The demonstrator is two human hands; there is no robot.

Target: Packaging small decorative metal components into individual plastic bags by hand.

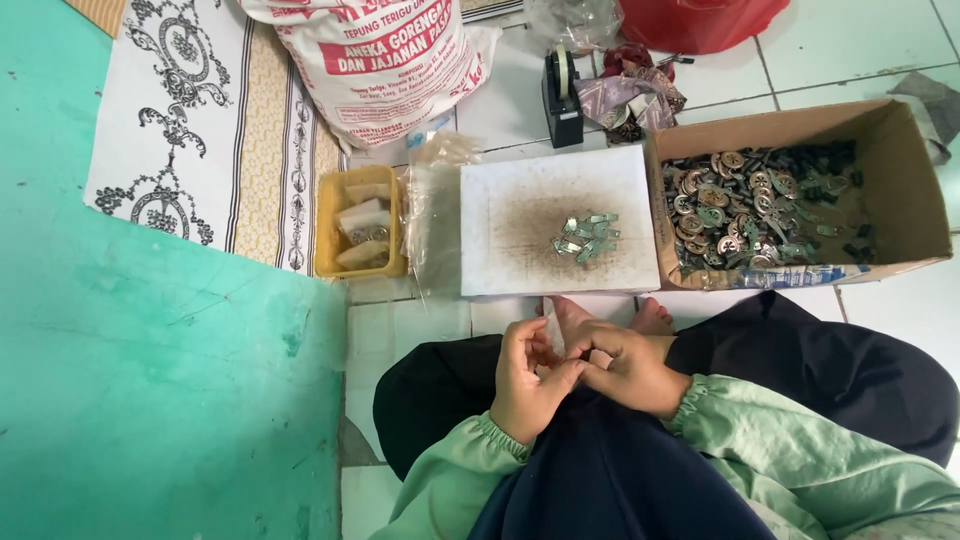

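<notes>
You are sitting on a white tiled floor (880,60), with a teal mat (150,380) filling the left side, its surface scuffed and dull. Above it lies a white cloth (190,130) with black scrollwork and striped bands. A large printed sack (390,60) stands at the top, cut off by the frame edge, and a red bag (700,20) beside it is also only partly in view.

To the right, an open cardboard box (900,190) holds a heap of small round metal pieces and dark bits, too small to make out singly. Just left of it lies a flat white board (500,260), stained brown in the middle, with a little pile of pale greenish strips (587,236) on it. Crumpled clear plastic (430,220) lies between the board and a yellow tray (333,230) of small packets. A black tape dispenser (562,95) stands above the board.

Your left hand (528,385) and right hand (632,368) meet over your dark lap, fingers curled in and touching. They pinch a small piece (556,342), pale and mostly hidden by your fingers; its shape cannot be told. Your toes show just beyond your hands.
</notes>
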